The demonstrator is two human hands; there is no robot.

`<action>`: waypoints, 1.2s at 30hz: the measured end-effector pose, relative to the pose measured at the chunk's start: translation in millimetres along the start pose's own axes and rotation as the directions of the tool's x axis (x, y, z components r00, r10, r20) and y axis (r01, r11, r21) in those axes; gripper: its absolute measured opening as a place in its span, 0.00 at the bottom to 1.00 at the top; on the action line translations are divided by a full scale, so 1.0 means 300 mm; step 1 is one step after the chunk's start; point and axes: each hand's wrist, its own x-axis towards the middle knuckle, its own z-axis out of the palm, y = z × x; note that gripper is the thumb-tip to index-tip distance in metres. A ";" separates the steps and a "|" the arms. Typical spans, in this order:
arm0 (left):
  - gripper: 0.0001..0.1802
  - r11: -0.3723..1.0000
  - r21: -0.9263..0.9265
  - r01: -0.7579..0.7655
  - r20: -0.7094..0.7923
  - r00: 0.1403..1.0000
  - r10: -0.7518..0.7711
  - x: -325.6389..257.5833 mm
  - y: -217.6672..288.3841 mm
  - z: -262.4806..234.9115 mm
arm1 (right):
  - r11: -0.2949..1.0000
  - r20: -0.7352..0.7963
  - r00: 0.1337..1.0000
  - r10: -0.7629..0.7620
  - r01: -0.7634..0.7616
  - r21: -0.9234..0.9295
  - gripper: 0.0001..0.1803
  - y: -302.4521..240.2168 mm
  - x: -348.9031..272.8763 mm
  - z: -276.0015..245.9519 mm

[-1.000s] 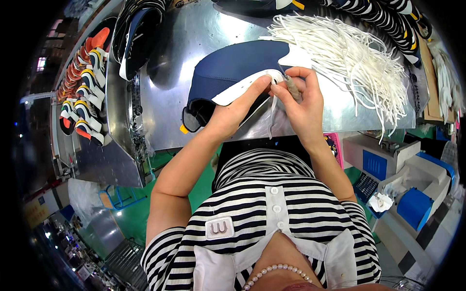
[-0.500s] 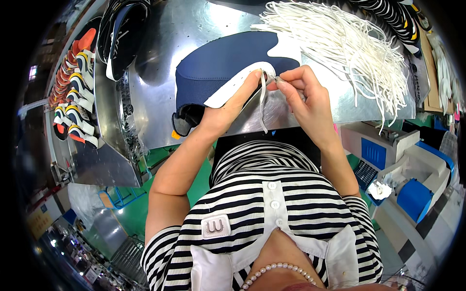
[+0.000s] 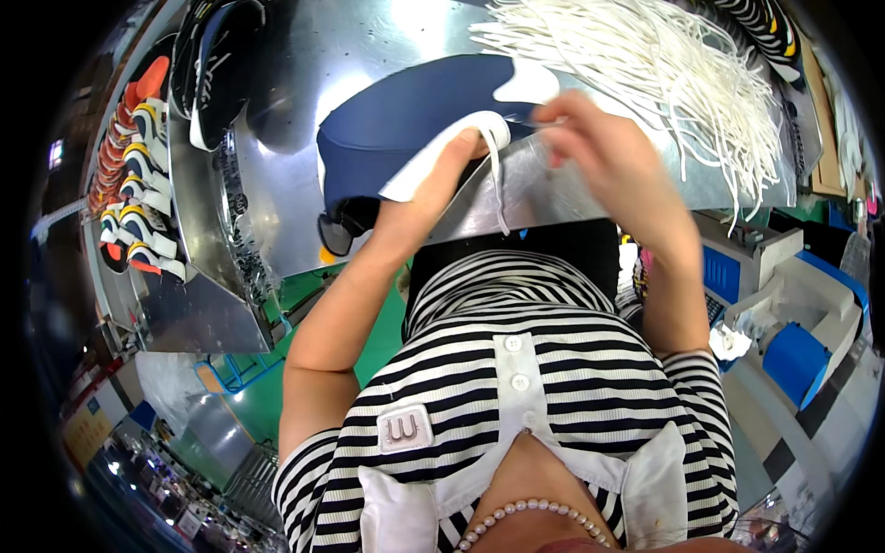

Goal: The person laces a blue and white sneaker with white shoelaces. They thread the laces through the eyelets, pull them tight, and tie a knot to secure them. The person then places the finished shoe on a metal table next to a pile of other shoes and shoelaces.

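Observation:
A navy shoe upper (image 3: 406,106) with white trim lies over the metal table in front of me. My left hand (image 3: 426,189) is closed on its white eyelet strip (image 3: 433,152), thumb on top. From the strip's far end a white shoelace (image 3: 499,184) hangs down toward the table's near edge. To the right of the upper, my right hand (image 3: 618,161) is raised with bent fingers, smeared by motion. Whether it holds anything cannot be made out.
A large heap of white shoelaces (image 3: 645,83) covers the table's right side. Dark shoe uppers (image 3: 217,69) stand at the far left; white and orange ones (image 3: 152,194) are stacked beyond. A grey and blue machine (image 3: 784,313) stands at the right, below the metal table (image 3: 286,212).
My right hand has moved away from the eyelet strip, to the right. My left hand keeps hold of the upper, which has shifted slightly left.

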 end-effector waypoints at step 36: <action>0.13 0.676 0.655 -0.337 0.135 0.933 0.335 0.049 0.191 -0.089 | 0.935 0.188 0.967 0.174 -0.222 0.275 0.04 0.191 -0.427 0.056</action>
